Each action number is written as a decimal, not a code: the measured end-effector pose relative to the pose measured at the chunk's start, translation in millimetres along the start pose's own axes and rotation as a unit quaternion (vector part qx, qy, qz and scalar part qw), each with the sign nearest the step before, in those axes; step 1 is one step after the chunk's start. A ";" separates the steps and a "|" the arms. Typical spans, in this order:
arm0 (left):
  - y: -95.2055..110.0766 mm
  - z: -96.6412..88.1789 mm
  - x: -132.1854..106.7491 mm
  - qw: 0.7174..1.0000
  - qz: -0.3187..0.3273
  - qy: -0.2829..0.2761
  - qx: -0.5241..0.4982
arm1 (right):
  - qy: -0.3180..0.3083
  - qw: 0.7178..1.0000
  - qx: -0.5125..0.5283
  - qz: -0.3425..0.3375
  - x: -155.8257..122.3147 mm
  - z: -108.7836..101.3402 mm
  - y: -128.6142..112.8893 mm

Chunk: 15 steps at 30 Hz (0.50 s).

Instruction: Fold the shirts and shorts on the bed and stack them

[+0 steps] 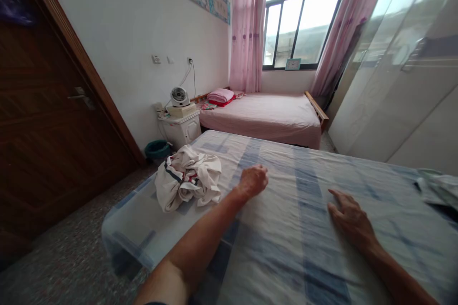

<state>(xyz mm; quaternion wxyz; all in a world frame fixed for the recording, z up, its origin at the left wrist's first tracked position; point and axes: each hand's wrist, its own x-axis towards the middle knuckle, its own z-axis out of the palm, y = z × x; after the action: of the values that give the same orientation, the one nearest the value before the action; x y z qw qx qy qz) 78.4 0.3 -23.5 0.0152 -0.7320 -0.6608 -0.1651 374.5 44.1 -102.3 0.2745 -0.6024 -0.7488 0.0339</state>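
A blue-and-white checked bedsheet [279, 252] covers the bed in front of me, with fine wrinkles across its middle. My left hand [254, 180] is closed low over the sheet, its fingers curled; whatever they may hold is hidden. To the right, my right hand [348, 212] lies on or just above the sheet with fingers stretched out and apart, holding nothing. A crumpled heap of white cloth [193, 176] with dark and red stripes sits on the bed's left side, left of my left hand.
Beyond stands a second bed [268, 114] with pink bedding and a folded pink quilt [221, 95]. A white nightstand [184, 126] carries a small fan [179, 96]; a green bin [157, 149] is beside it. More cloth [438, 188] lies at the right edge. A brown door [53, 119] is left.
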 end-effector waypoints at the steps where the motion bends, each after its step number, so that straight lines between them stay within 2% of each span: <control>1: -11.6 -16.6 1.3 0.999 -0.039 0.015 0.016 | -0.001 1.000 -0.005 -0.002 -0.1 -0.7 2.2; 4: -56.7 -68.4 -1.5 0.985 -0.142 0.078 0.056 | -0.003 1.000 -0.020 -0.007 -0.6 -3.1 5.5; 6: -88.4 -97.3 -10.0 0.955 -0.250 0.127 0.101 | -0.009 0.999 -0.030 -0.011 -0.9 -3.9 4.5; 7: -102.9 -108.3 -15.5 0.939 -0.301 0.126 0.111 | -0.011 0.999 -0.033 -0.013 -1.0 -4.1 3.5; 8: -116.0 -116.8 -21.3 0.924 -0.353 0.101 0.108 | -0.014 0.999 -0.034 -0.016 -1.1 -4.4 2.3; 11: -144.5 -127.7 -35.9 0.901 -0.424 0.052 0.076 | -0.020 0.999 -0.036 -0.022 -1.0 -5.2 -0.6; 15: -156.1 -124.8 -38.6 0.908 -0.410 0.078 0.041 | -0.024 0.998 -0.051 -0.027 -1.6 -6.3 -2.4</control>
<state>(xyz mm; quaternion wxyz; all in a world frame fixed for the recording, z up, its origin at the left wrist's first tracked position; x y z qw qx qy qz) -103.9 -47.2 53.8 0.0272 -0.3803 -0.9055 -0.1861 375.4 40.3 -96.6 0.2263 -0.5941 -0.7719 0.0021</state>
